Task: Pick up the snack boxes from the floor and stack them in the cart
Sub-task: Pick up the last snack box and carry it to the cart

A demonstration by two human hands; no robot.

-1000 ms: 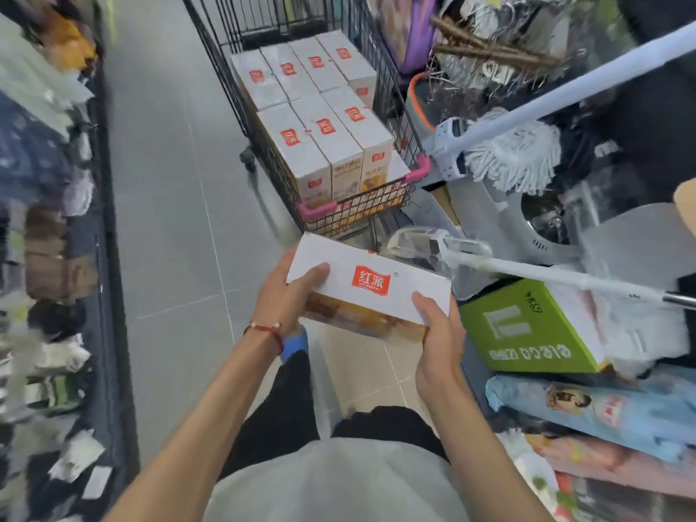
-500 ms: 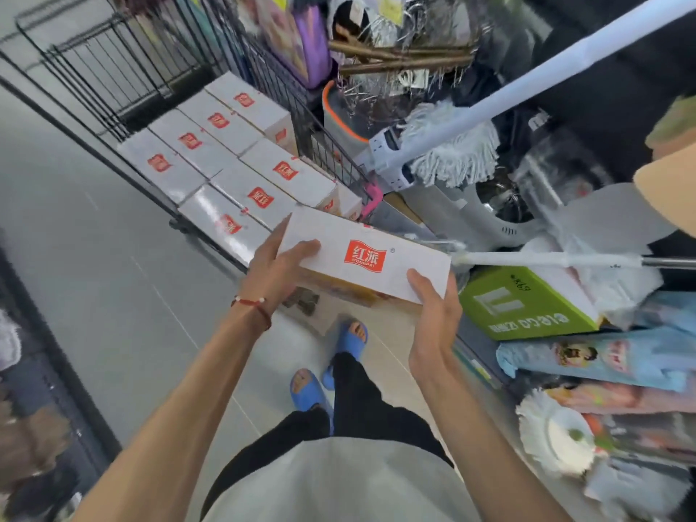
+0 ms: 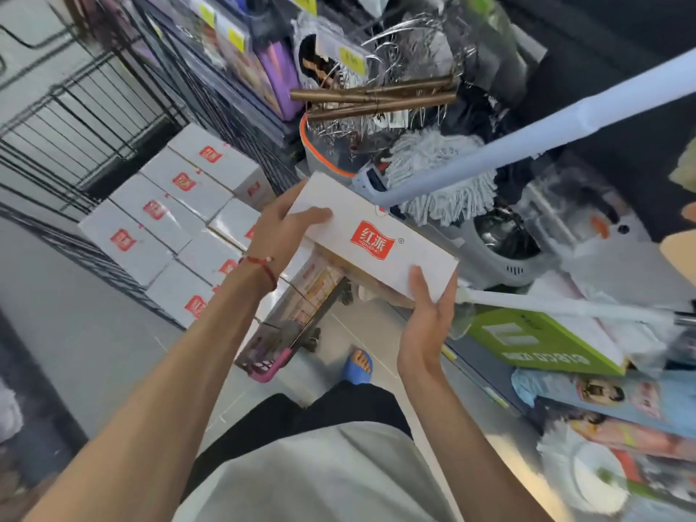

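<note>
Nearest the camera, both forearms reach forward over a grey shirt and dark trousers. Right hand (image 3: 425, 325) cups the near-right end of the held snack box (image 3: 373, 239), thumb on its white top face. Left hand (image 3: 286, 227) clasps the far-left end, fingers wrapped over the edge. Box is carried level, above the near corner of the cart (image 3: 75, 145) and clear of it.

Judgement: rigid cardboard, light enough for an end-to-end hold; glossy faces may slip, so the ends remain the sound place to grip.

Farther left, stacked snack boxes (image 3: 158, 216) lie flat in tight rows inside the wire cart. Far right, a mop (image 3: 444, 175) leans among the shelf goods.
</note>
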